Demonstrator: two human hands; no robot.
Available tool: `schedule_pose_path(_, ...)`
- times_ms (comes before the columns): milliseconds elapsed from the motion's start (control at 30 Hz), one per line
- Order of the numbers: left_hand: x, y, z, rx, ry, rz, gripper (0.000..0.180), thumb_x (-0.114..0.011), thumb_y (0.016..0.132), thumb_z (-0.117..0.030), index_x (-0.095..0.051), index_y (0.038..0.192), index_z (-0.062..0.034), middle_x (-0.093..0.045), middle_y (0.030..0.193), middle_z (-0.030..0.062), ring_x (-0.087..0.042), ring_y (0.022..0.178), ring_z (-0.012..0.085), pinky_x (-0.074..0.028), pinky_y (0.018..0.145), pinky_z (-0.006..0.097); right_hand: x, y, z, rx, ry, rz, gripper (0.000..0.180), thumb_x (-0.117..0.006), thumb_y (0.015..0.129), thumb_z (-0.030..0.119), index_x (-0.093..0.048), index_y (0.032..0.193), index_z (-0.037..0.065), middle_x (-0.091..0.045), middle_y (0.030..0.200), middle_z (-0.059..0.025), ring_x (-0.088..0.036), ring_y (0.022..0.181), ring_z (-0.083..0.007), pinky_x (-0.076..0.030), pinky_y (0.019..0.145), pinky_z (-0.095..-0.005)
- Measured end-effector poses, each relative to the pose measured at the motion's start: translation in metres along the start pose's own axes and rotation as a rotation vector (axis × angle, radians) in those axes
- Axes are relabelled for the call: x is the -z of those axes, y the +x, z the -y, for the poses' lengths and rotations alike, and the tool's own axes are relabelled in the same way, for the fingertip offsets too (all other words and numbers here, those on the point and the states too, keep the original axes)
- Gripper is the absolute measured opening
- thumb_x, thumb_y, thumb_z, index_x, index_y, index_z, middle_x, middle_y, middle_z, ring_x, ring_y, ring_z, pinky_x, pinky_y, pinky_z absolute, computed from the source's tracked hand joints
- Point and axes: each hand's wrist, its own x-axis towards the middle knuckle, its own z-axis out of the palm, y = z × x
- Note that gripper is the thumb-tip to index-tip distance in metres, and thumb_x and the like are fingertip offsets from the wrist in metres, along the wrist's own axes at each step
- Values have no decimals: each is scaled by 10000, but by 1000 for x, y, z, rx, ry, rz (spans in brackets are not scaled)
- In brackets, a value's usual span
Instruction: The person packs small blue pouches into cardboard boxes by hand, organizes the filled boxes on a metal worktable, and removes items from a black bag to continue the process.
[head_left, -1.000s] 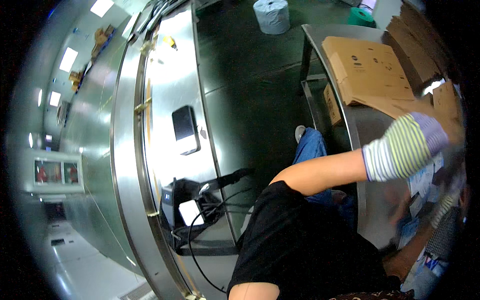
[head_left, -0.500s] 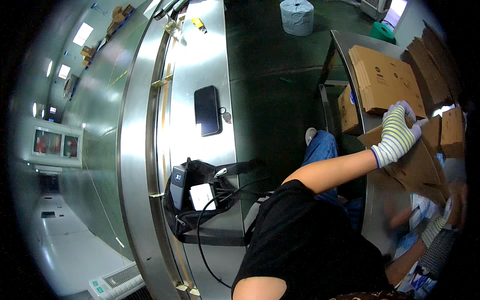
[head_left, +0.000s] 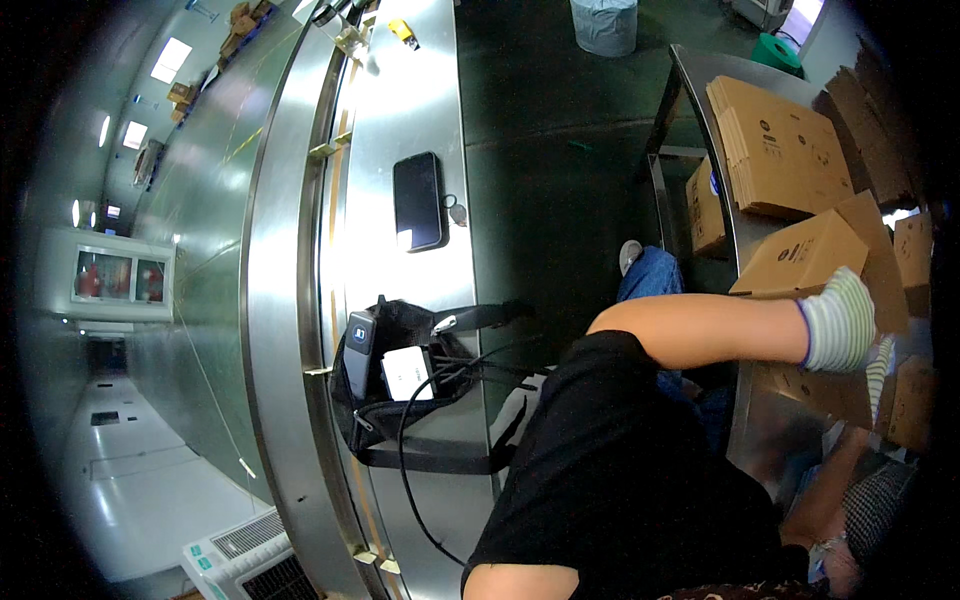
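A brown cardboard box (head_left: 800,258), partly opened out with flaps standing up, is tilted over the metal table at the right. My left hand (head_left: 840,322), in a striped knit glove, grips it; the wrist is bent and most fingers are turned away from view. Below and beyond it, my right hand (head_left: 879,380), in a matching glove, holds the same box near its lower flap. Only part of the right glove shows behind the cardboard.
A stack of flat cartons (head_left: 785,150) lies on the metal table (head_left: 750,235). On the steel bench to the left are a phone (head_left: 417,200), a black bag (head_left: 400,420) with a cable, and a yellow tool (head_left: 403,34). A carton (head_left: 706,210) stands under the table.
The flat carton by the stack has been lifted away and partly opened out. My left hand has moved down and right with it; my right hand has come up to the box.
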Motion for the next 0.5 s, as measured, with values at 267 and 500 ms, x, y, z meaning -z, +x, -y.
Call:
schedule_pose_path(267,-96,69,31,-180,331,-392,406,-446,901,-417,-702,948,-105,-692,843,131,-655,827,323,-478,705,463,7,-7,17,245,-144,77,557,-400,899,-70,-412,1403,166,-382,1433,-163,-416,1288,-296,-338,1074,-372)
schedule_pose_path(500,-47,39,65,-177,-161,-255,408,-425,911,-357,-679,766,-71,-668,765,197,-645,771,373,-489,715,464,43,-14,82,113,-688,-183,453,-543,904,162,-468,1350,151,-425,1383,-155,-423,1248,-303,-327,1054,-381)
